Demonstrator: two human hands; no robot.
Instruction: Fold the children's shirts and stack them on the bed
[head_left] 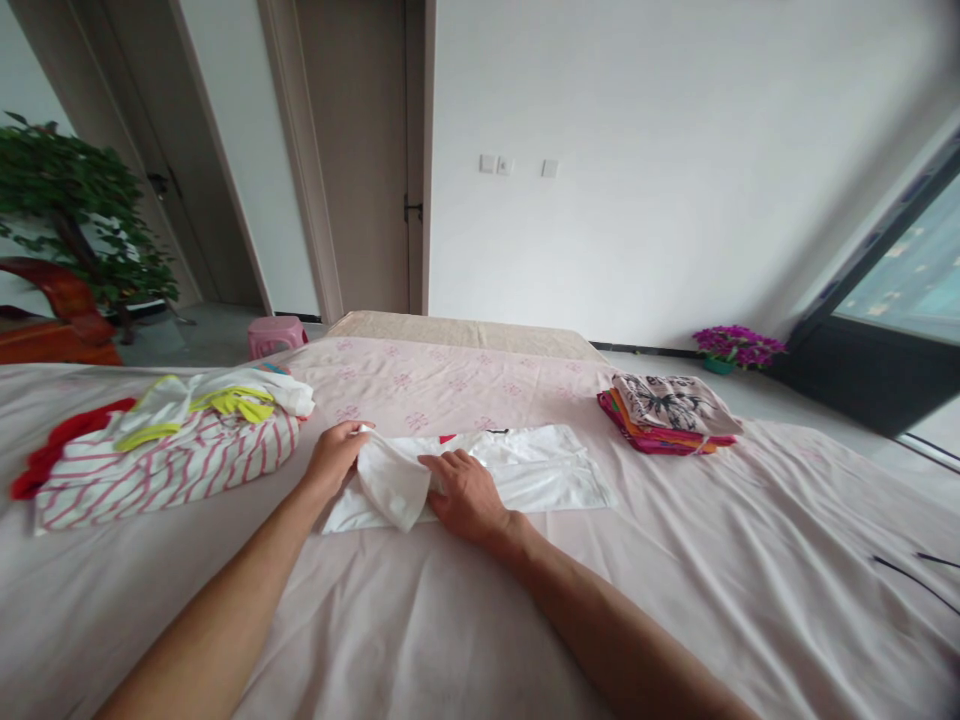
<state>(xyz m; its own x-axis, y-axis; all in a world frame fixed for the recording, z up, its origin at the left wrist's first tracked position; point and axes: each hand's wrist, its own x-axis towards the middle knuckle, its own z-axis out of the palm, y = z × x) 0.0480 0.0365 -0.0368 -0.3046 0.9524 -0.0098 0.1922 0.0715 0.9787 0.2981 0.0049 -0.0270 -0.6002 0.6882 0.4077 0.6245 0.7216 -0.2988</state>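
Observation:
A white shirt (pixel 551 470) lies folded into a long strip on the bed in front of me, with small red and dark marks along its far edge. At its left end, my left hand (pixel 337 462) is closed on the cloth, the thumb and fingers pinching the far corner of a raised flap. My right hand (pixel 469 495) rests on the middle of the strip. Its fingers are bent together at the flap's right edge and grip the cloth there; the fingertips are partly hidden.
To the left is a loose heap of clothes (pixel 172 465), striped, red, white and yellow. A stack of folded clothes (pixel 667 415) sits at the right on the pink bedsheet (pixel 420 620). Dark cords (pixel 911 575) lie at the right edge. Beyond the bed stands a pink stool (pixel 276 335).

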